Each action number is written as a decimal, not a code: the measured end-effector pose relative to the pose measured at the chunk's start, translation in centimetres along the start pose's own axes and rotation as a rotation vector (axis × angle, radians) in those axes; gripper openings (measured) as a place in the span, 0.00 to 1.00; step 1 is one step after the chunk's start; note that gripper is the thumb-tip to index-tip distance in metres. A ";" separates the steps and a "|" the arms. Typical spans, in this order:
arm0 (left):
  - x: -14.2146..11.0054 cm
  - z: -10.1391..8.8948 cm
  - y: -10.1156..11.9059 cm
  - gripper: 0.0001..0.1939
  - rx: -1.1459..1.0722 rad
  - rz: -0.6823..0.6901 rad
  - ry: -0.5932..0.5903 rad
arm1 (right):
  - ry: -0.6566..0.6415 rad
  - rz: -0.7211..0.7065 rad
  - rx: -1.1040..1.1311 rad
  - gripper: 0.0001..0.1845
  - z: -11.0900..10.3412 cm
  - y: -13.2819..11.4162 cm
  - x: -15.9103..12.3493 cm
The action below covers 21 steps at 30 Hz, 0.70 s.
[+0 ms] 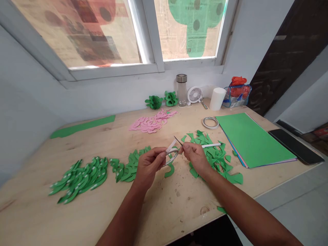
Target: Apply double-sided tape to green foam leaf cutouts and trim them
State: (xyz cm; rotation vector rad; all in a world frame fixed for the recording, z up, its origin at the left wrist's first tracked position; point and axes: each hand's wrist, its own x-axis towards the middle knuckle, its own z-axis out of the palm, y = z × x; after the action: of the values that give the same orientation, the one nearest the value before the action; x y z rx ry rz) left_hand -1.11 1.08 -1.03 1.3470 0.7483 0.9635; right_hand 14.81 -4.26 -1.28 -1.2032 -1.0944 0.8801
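Note:
Over the middle of the wooden table (164, 205), my left hand (150, 165) is closed on a small roll of double-sided tape (171, 155), a strip of it lifted toward the other hand. My right hand (195, 155) pinches a thin white-handled craft knife (205, 146), its dark blade tip at the tape strip. A curved green paper piece (169, 171) lies just below the hands. Green paper scraps (217, 157) lie right of my right hand.
Cut green leaf shapes with white tape bits lie in piles (82, 177) (129, 165) at the left. Pink cutouts (151, 123), a second tape roll (210, 122), stacked coloured sheets (252, 138), a phone (296, 145), a bottle (181, 89), a small fan (194, 94) and green paper flowers (161, 100) sit farther back.

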 end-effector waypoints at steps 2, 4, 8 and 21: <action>0.0 0.0 -0.1 0.11 -0.002 0.004 0.002 | -0.008 0.009 0.010 0.29 0.0 0.0 0.0; 0.0 0.0 -0.1 0.10 -0.010 0.003 0.001 | -0.014 0.011 0.016 0.29 0.0 -0.1 0.0; 0.1 -0.1 -0.2 0.10 -0.021 -0.001 -0.004 | -0.015 0.002 0.031 0.29 0.0 -0.1 -0.1; 0.1 0.0 -0.2 0.09 -0.038 0.012 -0.018 | -0.024 -0.023 0.027 0.28 0.0 0.1 -0.1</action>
State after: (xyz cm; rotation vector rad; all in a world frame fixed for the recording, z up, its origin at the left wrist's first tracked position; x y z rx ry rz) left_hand -1.08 1.20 -1.23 1.3264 0.7056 0.9703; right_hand 14.81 -4.34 -1.37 -1.1583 -1.1104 0.8909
